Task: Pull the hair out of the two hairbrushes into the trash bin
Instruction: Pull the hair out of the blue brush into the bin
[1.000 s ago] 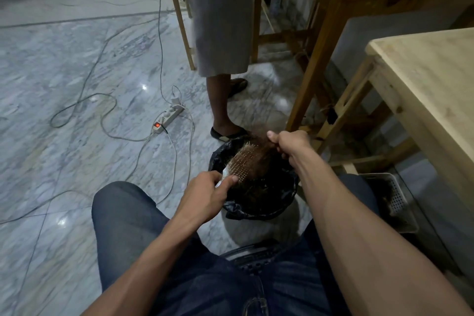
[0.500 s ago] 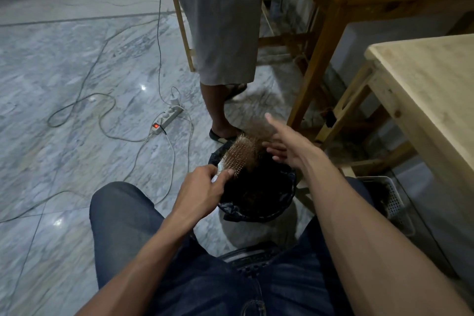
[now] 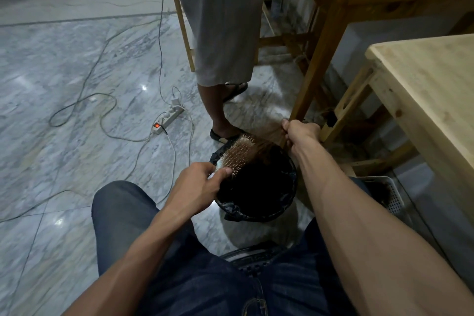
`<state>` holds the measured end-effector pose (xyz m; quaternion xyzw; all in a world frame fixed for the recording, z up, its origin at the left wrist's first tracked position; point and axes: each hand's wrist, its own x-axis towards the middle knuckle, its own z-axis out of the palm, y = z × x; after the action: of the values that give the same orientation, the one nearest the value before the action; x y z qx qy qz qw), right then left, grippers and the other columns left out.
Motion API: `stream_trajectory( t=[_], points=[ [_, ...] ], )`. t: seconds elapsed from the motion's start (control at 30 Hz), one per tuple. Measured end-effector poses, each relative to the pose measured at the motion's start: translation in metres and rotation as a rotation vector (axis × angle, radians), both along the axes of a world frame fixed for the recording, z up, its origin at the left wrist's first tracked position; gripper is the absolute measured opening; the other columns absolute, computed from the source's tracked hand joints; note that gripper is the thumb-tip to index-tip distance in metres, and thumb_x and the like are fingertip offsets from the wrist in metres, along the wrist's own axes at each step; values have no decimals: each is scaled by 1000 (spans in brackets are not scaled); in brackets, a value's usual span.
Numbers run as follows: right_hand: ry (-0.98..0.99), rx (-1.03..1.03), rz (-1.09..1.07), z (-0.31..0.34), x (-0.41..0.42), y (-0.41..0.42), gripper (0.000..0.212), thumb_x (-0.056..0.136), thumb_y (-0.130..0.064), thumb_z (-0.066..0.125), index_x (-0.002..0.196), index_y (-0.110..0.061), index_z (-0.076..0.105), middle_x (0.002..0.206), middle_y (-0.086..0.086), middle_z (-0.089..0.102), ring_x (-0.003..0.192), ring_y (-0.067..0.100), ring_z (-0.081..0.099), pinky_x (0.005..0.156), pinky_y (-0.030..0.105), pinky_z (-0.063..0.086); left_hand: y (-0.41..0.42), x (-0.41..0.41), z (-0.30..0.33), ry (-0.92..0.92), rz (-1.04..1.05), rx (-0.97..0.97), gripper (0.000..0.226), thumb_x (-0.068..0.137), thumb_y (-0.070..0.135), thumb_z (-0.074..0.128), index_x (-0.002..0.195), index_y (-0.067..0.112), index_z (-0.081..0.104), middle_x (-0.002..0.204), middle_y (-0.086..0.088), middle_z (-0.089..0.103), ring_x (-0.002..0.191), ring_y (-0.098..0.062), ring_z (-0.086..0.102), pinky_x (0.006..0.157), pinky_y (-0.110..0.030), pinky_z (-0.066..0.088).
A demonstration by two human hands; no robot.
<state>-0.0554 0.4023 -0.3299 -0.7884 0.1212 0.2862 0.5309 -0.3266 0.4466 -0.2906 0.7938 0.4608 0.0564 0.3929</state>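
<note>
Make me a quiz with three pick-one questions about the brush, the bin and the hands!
1. Where is the hairbrush?
A. over the trash bin
B. on the wooden table
C. on the floor by the cables

2. What colour is the light on the power strip?
A. green
B. blue
C. red

3. What is the right hand doing?
A. lying flat on a knee
B. closed on a tuft of hair stretched from the brush
C. holding a cup

Answers:
1. A, the left hand holds the brush by its near end above the bin's dark opening.
2. C, a small red glow shows at the strip's near end.
3. B, the fist is shut and brown strands run from it to the bristles.
</note>
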Motion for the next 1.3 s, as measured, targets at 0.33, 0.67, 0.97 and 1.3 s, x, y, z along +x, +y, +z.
stream_trajectory(
  t=[0.33,0.67,0.97,1.3],
  points=[
    [236,35,264,24,-13,-10,42,87,-43,67,111,-9,62,76,6,61,58,18,58,48,30,51,4,1,2,23,48,76,48,96,53,58,80,8,65,54,-9,60,48,-24,58,52,-33,40],
    [90,144,682,14,-51,-20,29,83,-30,84,105,-11,78,88,1,76,79,12,66,61,21,50,1,7,-9,37,31,120,55,96,51,58,79,0,61,58,-9,57,59,-28,59,61,-40,46],
    [-58,-15,493,20,-9,-49,22,86,-19,83,93,1,79,69,6,67,62,15,59,59,26,52,50,-18,-31,-69,423,-118,58,98,46,58,81,-9,60,49,-8,46,35,-20,40,42,-29,33],
    [-217,-2,696,45,-28,-22,79,85,-55,66,156,-33,39,165,4,30,146,28,38,113,41,39,13,16,-19,-16,60,181,57,98,53,53,76,0,55,61,-10,56,61,-32,58,58,-40,44]
  ],
)
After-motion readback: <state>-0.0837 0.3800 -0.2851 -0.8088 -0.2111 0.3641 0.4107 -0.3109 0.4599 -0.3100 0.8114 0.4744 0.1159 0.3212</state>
